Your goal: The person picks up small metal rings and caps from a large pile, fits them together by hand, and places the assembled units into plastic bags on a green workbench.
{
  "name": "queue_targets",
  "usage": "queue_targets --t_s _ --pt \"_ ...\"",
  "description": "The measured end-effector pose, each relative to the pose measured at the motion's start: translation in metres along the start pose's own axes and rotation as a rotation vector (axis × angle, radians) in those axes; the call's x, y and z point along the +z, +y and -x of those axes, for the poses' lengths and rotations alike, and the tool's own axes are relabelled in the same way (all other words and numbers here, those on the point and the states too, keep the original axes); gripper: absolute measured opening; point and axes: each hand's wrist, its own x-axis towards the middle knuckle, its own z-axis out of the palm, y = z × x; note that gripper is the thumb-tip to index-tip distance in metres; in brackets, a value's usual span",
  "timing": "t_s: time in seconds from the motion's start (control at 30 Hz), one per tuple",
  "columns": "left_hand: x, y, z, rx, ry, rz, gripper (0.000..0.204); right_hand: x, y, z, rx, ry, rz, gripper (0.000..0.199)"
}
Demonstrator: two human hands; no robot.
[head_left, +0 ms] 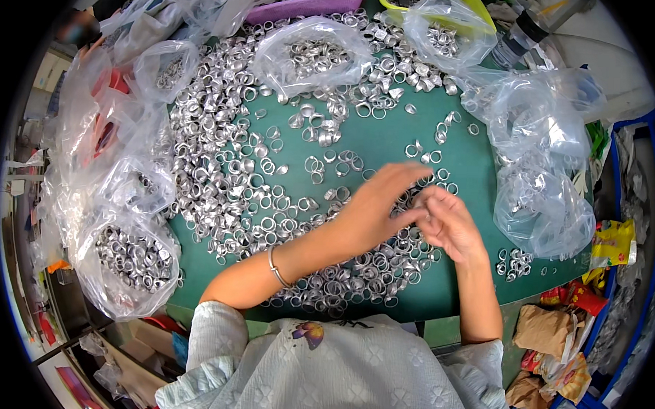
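My left hand (383,203) reaches over the green table (451,281), its fingers stretched out to the right and its thumb apart from them, touching or nearly touching my right fingers. My right hand (453,225) is close against it, fingers curled in a pinch; whatever they hold, if anything, is hidden. Under and around both hands lie many loose silver-coloured metal rings (361,278). A smaller group of rings (514,265) sits to the right of my right forearm. A bangle (276,266) circles my left wrist.
Clear plastic bags of rings stand at the back (314,56), back right (449,39) and front left (134,263). More bags (544,190) line the right edge. Behind are a purple basket (309,9) and a yellow-green basket (478,9). A person (81,26) is at the far left.
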Motion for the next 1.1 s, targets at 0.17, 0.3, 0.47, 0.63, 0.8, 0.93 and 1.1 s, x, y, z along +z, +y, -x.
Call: queue_targets --t_s 0.17,0.3,0.47,0.63,0.8,0.93,1.1 --pt "-0.043 -0.051 0.000 -0.116 0.015 -0.537 0.041 -0.025 -0.019 -0.010 -0.434 0.374 0.785 0.010" --pt "-0.048 -0.067 0.008 -0.157 -0.091 -0.742 0.036 -0.019 -0.014 -0.026 -0.526 0.513 1.524 0.013" --pt "-0.061 -0.061 0.013 -0.176 -0.156 -0.661 0.036 -0.038 -0.020 -0.013 -0.466 0.339 0.795 0.013" --pt "-0.059 -0.048 0.030 -0.093 -0.266 -0.636 0.040 -0.008 -0.011 0.009 -0.223 -0.051 -0.338 0.027" --pt "-0.071 -0.012 0.066 -0.164 -0.439 -0.582 0.043 -0.035 0.006 0.022 -0.134 -0.248 -0.528 0.029" --pt "-0.088 -0.016 0.087 -0.316 -0.281 -0.357 0.039 0.008 0.001 0.025 -0.070 0.316 0.654 0.015" --pt "-0.073 -0.007 0.097 -0.152 -0.307 -0.633 0.042 0.034 0.014 0.011 -0.425 0.386 1.261 0.012"
